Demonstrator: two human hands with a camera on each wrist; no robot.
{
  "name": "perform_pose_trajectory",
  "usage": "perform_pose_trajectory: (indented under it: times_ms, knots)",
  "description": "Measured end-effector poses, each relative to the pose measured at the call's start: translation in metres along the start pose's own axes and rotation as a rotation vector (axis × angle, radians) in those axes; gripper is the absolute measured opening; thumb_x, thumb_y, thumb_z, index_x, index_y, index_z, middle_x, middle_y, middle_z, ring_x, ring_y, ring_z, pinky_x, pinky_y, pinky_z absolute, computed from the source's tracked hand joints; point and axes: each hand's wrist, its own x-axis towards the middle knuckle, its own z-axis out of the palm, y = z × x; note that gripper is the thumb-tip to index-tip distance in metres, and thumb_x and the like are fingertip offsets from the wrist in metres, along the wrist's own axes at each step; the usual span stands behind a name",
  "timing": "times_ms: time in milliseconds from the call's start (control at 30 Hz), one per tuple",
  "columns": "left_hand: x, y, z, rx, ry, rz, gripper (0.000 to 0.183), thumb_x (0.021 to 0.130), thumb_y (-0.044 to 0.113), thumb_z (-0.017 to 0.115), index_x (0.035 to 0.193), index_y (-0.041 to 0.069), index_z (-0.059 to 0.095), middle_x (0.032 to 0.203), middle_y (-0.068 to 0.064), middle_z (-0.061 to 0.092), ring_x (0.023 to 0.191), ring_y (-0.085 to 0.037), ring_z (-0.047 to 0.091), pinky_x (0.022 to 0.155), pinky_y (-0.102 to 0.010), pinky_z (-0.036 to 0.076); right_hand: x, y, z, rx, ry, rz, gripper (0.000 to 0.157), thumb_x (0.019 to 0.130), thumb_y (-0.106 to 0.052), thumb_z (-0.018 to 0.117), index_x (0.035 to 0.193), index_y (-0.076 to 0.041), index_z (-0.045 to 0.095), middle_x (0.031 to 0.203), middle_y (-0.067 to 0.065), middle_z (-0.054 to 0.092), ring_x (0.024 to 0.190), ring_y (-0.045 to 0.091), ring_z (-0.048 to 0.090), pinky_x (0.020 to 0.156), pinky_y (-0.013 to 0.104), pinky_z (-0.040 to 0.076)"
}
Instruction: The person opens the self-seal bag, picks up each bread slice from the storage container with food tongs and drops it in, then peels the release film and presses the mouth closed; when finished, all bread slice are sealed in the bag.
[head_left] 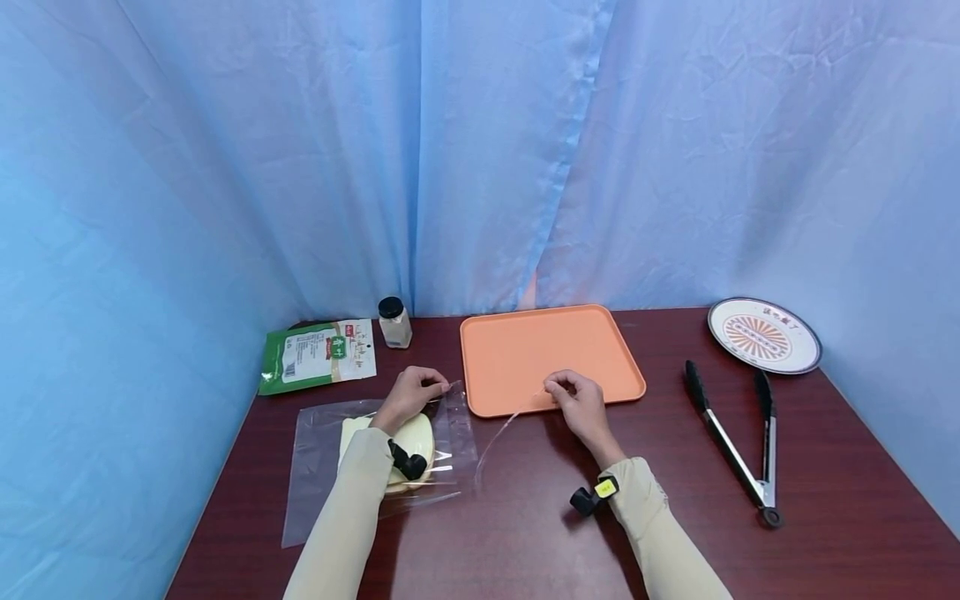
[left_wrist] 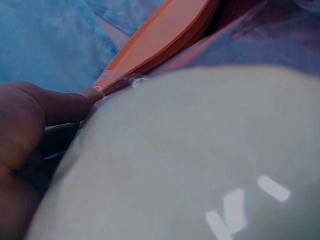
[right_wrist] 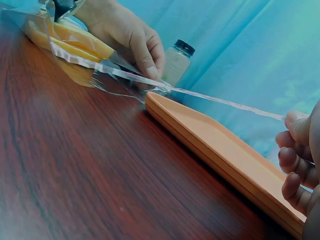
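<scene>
A clear plastic bag [head_left: 318, 442] lies on the left of the table, with pale, flat, bread-like slices [head_left: 417, 433] inside. At the bag's far right corner, my left hand [head_left: 411, 393] pinches the film between thumb and fingers. A thin clear plastic strip [right_wrist: 225, 103] is drawn out from the bag's right edge. Its free end is pinched by my right hand [head_left: 583, 408], held over the front edge of the orange tray [head_left: 551, 350]. In the left wrist view, the film-covered slices [left_wrist: 185, 140] fill much of the picture beside the left thumb.
A green-and-white pouch [head_left: 318, 354] and a black-capped jar [head_left: 394, 325] stand behind the bag. On the right lie spread metal tongs [head_left: 731, 454] with black tips and a patterned plate [head_left: 798, 354]. Blue curtains [head_left: 487, 167] enclose the table's back and sides.
</scene>
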Motion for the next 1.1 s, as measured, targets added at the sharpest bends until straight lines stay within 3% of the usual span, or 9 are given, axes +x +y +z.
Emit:
perform_pose_trajectory:
  times_ms: [333,800,1100]
  knots:
    - [-0.001,-0.001,-0.001,-0.003,-0.004,-0.005,0.011,0.094,0.010,0.068,0.093,0.005,0.077,0.098,-0.009,0.074,0.085,-0.012,0.060,0.075,-0.024,0.050,-0.009,0.005,-0.019,-0.066,0.037,-0.036,0.009,0.091,-0.011,0.072,0.085,-0.004,0.072,0.074,0.012,0.067,0.063,0.000,0.055,0.061,0.015,0.046]
    - [0.001,-0.001,-0.001,0.002,-0.013,0.013,0.011,0.094,0.010,0.068,0.093,0.006,0.078,0.099,-0.008,0.075,0.087,-0.010,0.061,0.077,-0.022,0.050,-0.026,0.008,-0.051,-0.169,0.054,-0.001,0.008,0.092,-0.003,0.069,0.087,0.003,0.071,0.072,0.021,0.066,0.060,0.002,0.054,0.058,0.011,0.043]
    - [0.000,0.000,-0.002,0.002,-0.011,0.007,0.011,0.094,0.011,0.068,0.094,0.006,0.078,0.099,-0.009,0.075,0.086,-0.010,0.060,0.077,-0.022,0.049,-0.035,0.028,-0.082,-0.195,0.065,0.039,0.009,0.092,-0.011,0.072,0.089,-0.003,0.072,0.065,0.002,0.063,0.055,0.001,0.055,0.052,0.016,0.046]
